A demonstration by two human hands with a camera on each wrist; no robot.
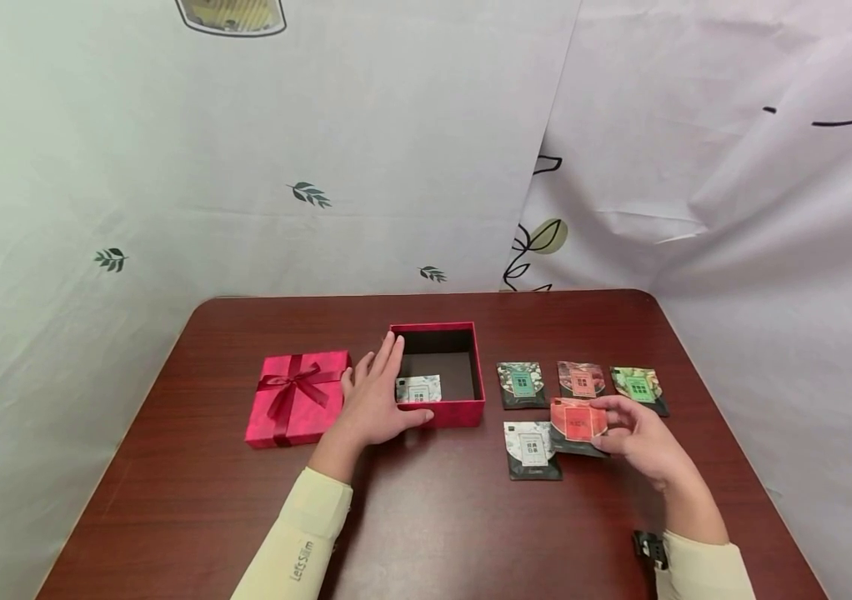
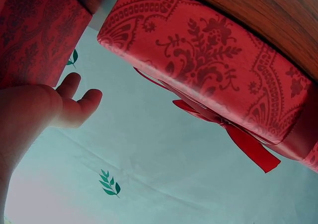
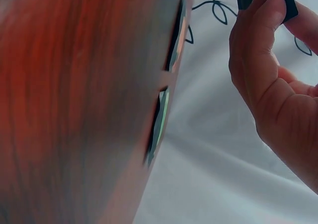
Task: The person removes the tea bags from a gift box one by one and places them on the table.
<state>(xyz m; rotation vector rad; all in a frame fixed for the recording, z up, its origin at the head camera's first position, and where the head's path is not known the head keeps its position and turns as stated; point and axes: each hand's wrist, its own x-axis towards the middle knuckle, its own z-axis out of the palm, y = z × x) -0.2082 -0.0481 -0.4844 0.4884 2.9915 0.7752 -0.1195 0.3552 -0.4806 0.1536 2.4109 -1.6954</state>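
Observation:
My right hand [image 1: 644, 439] pinches an orange-red sachet [image 1: 578, 423] by its right edge, thumb below and fingers above. In the right wrist view only a dark corner of that sachet [image 3: 290, 3] shows between thumb and fingers. My left hand [image 1: 377, 400] lies along the left side of an open red gift box [image 1: 459, 414], fingers straight at the rim and thumb across the front wall. Inside the box, at its front left, is a white-labelled sachet [image 1: 420, 387]. The left wrist view shows the hand [image 2: 49, 107] against the box's patterned wall [image 2: 44, 40].
Left of the box lies its red lid [image 1: 264, 425] with a ribbon bow. To the right are a green sachet [image 1: 522, 383], a dark red one [image 1: 580, 377], a yellow-green one [image 1: 638, 387] and a white one [image 1: 533, 450]. A cloth wall hanging [image 1: 396, 167] stands behind the brown table [image 1: 433, 517].

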